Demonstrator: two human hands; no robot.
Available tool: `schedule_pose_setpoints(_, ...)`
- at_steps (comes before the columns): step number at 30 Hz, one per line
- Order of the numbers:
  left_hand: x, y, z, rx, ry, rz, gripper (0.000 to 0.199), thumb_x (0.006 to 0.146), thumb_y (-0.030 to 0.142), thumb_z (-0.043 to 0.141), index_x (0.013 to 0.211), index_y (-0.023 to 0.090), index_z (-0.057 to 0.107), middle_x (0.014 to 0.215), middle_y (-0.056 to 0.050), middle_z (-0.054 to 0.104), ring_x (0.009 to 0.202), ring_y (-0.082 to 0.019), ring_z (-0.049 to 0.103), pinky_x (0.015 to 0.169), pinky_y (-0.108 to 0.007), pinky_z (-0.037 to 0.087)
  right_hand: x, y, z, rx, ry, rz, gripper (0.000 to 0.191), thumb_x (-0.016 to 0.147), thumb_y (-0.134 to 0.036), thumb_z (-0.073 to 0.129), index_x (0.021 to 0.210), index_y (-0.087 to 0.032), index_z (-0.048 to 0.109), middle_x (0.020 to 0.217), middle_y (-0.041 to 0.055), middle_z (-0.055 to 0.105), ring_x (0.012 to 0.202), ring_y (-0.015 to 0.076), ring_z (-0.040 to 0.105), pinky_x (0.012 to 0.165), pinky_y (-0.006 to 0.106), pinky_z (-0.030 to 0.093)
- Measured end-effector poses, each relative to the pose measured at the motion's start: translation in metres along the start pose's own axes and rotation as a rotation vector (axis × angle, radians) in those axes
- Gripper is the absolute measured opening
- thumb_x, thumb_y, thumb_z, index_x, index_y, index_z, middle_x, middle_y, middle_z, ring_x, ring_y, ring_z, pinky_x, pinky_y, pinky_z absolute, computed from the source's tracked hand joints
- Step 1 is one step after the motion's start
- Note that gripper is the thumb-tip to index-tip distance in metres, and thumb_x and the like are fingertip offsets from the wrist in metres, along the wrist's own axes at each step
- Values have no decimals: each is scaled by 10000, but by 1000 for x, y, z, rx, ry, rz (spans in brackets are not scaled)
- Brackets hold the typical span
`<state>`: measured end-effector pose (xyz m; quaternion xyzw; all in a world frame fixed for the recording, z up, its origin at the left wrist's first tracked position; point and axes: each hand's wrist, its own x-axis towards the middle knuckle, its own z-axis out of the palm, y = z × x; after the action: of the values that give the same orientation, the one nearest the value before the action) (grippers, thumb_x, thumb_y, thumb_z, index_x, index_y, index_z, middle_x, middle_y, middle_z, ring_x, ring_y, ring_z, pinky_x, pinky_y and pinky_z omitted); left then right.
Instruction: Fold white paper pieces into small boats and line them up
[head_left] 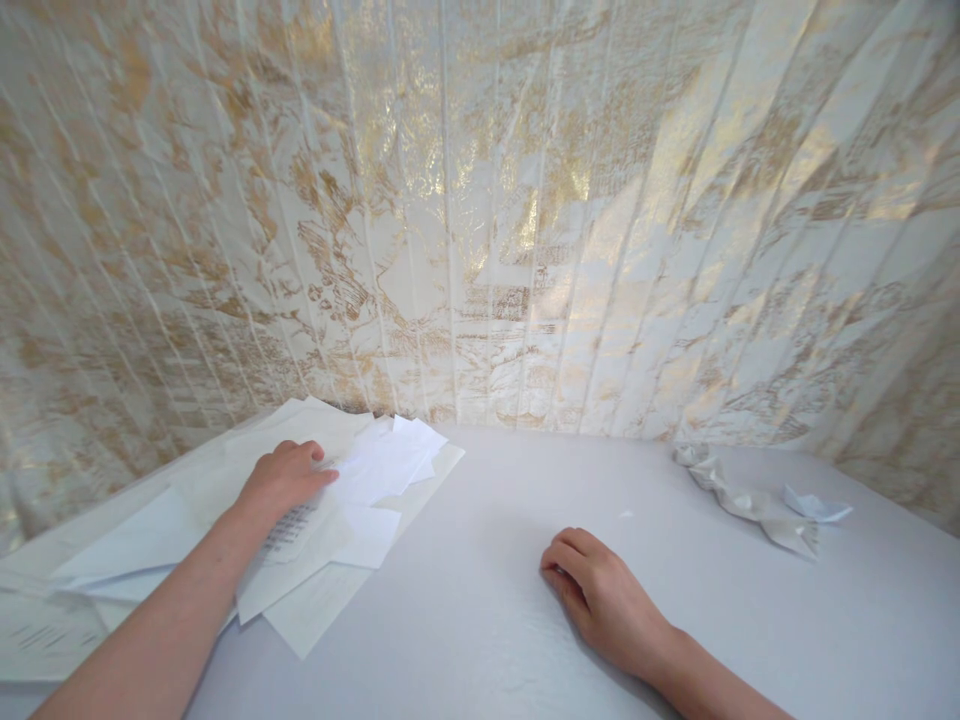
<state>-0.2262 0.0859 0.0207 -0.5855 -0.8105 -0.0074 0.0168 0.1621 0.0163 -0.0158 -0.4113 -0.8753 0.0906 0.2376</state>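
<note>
My left hand (pixel 289 474) is over a spread of loose paper sheets (pixel 322 580) at the left of the white table. Its thumb and fingers are apart, close to a small stack of bright white papers (pixel 386 460), and nothing shows between them. Printed lines are visible on a sheet just under the wrist. My right hand (pixel 596 595) rests on the table near the middle, its fingers curled inward with no object showing in them.
A twisted, crumpled strip of paper (pixel 739 498) lies at the right of the table (pixel 487 640), beside a small folded white paper (pixel 817 506). A pleated curtain with a gold pattern (pixel 450 220) hangs along the back edge.
</note>
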Motion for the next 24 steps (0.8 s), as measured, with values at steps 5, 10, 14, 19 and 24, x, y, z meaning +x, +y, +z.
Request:
schedule_pose_setpoints(5, -4, 6, -2, 23, 41, 21, 276, 860, 294, 518, 1110, 178, 517, 1123, -67, 546, 934, -203, 568, 773, -392, 488, 1, 2, 2, -2, 1, -1, 183, 820, -66, 422, 756, -174, 554, 763, 59, 563, 718, 185, 525, 652, 300, 435)
schedule_pose_setpoints(10, -10, 18, -3, -2, 46, 110, 322, 853, 308, 525, 1145, 176, 495, 1163, -79, 524, 968, -223, 553, 791, -423, 479, 1, 0, 1, -3, -15, 10, 192, 814, -41, 416, 755, -168, 547, 776, 62, 565, 727, 184, 521, 655, 299, 431)
schedule_pose_setpoints(14, -16, 31, -2, 16, -2, 89, 337, 848, 309, 533, 1156, 180, 488, 1179, -82, 513, 980, -230, 546, 792, -429, 477, 1, -1, -1, -10, -19, 16, 182, 814, -45, 425, 762, -165, 552, 780, 64, 565, 729, 185, 521, 659, 301, 429)
schedule_pose_setpoints(19, -22, 42, 0, 47, -15, 72, 293, 861, 292, 515, 1124, 163, 506, 1126, -74, 543, 930, -204, 569, 771, -404, 488, 1, -1, -1, -12, -13, 9, 184, 819, -52, 420, 766, -168, 553, 782, 61, 567, 729, 182, 520, 661, 297, 425)
schedule_pose_setpoints(24, -26, 42, -5, 62, -5, 13, 292, 859, 291, 519, 1122, 163, 507, 1123, -73, 544, 931, -205, 569, 769, -401, 488, 1, -1, 0, -11, -7, 10, 188, 823, -62, 415, 757, -171, 554, 767, 56, 564, 720, 180, 519, 654, 289, 418)
